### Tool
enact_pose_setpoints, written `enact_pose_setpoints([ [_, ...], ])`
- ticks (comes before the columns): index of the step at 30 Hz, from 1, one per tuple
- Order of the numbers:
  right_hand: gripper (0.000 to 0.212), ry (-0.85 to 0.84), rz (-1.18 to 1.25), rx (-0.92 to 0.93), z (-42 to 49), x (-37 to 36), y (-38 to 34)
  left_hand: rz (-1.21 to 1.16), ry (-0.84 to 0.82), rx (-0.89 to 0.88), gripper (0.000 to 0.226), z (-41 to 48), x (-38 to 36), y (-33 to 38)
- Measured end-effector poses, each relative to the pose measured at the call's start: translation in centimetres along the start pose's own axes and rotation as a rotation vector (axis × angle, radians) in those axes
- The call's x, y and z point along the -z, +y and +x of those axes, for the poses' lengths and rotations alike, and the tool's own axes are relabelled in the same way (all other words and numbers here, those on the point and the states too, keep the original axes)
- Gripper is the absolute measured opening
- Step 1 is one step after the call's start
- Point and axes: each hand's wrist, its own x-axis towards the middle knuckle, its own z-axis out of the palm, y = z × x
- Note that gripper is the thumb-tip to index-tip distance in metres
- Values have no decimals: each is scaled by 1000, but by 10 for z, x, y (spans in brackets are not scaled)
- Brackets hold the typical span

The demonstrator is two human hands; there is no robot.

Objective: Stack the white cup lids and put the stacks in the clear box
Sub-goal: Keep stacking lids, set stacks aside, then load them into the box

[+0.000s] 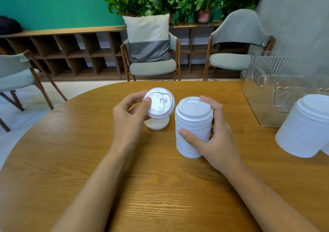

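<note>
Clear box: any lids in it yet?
Empty, as far as visible: nothing white inside the box; the held stack and right stack stand outside.

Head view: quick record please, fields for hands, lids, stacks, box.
left hand: pinches the held lid, tilted, above the table
loose lid: lies on the table, under the held lid
right hand: grips the tall stack, upright on the table
second stack: right edge of frame, on the near side of the clear box, partly cut off
clear box: far right on the table, no lids seen inside
</note>
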Motion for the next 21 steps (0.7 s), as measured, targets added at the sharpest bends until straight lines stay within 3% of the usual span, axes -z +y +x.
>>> enact_pose_setpoints([
  [5,81,-4,17,-9,0,0,-1,-289,-64,153,24,-1,-3,7],
  [8,75,-8,46,-7,0,-1,-2,-313,-181,125,29,-8,-14,7],
  [13,71,4,72,54,-2,-4,-4,-74,-210,-91,27,-22,-27,9],
  [18,89,8,85,59,-4,-7,-4,44,-202,-171,18,-28,-32,11],
  [21,73,-7,38,87,-2,-7,-4,115,-162,-207,15,-30,-33,15],
])
